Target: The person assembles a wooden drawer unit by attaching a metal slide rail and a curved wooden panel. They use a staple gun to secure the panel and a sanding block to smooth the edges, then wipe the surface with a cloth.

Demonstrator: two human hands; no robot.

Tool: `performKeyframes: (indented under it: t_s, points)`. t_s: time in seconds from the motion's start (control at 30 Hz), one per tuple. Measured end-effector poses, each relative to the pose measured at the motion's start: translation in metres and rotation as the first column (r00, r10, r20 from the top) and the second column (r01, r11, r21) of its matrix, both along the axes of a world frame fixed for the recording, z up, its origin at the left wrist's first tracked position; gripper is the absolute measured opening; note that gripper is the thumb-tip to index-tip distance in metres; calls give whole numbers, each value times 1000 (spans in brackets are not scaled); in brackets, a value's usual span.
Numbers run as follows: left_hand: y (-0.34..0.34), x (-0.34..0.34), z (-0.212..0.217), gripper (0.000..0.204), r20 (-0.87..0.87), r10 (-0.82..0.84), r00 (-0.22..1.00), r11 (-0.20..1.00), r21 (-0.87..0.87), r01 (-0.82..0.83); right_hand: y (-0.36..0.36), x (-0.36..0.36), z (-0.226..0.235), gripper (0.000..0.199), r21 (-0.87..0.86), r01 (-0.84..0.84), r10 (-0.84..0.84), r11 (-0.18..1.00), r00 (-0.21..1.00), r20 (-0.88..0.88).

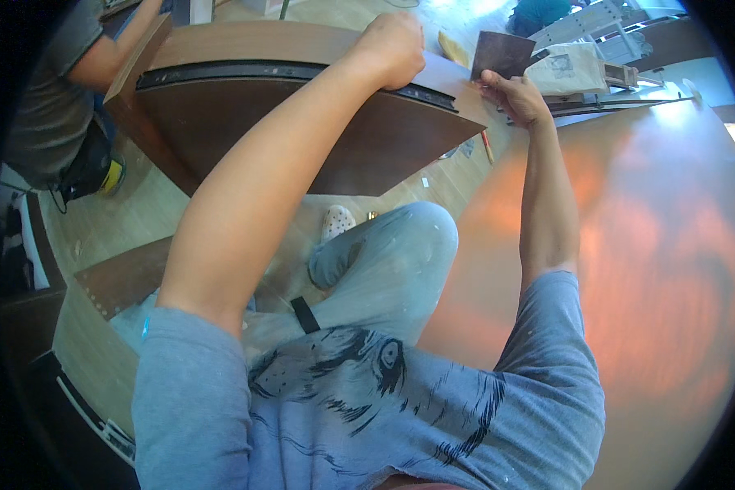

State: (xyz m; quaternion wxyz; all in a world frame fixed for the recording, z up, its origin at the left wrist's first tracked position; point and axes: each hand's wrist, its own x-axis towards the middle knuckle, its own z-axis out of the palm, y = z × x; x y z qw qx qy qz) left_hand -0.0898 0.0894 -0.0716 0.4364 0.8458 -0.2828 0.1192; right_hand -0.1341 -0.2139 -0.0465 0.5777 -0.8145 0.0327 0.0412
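the left hand rests closed, knuckles up, on the top edge of a large dark brown wooden panel with a black metal rail along its upper edge. the panel stands tilted above the pale wood floor. the right hand pinches a small dark brown square sheet just beside the panel's right corner. another person's arm reaches the panel's far left end.

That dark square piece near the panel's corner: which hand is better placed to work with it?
Probably the right hand: its fingers already pinch the dark square piece. The left hand is pressed on the brown panel, steadying it.
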Motion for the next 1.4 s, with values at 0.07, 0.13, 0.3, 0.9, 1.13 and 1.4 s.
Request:
performKeyframes:
  t_s: [0.07,0.13,0.3,0.9,1.13,1.4]
  points:
    - [-1,-1,0,12,24,16,1000,999,-33,-15,5,-4,-1,36,35,40,-41,999,999,10]
    - [-2,-1,-2,12,0,13,1000,999,-31,-13,12,-12,0,33,66,37,-43,997,996,83]
    - [-4,2,-4,11,12,4,1000,1000,-20,-4,33,-33,0,31,-137,201,-163,970,956,246]
    - [-17,24,-22,19,323,-21,946,944,318,-88,159,-41,-3,38,-340,889,-729,307,449,517]
    - [-21,24,-19,18,290,5,957,932,345,-110,126,-34,-15,56,-281,905,-776,319,420,470]
    - [-16,15,-17,15,157,98,983,994,36,-104,67,-50,-17,28,-134,460,-366,878,824,432]
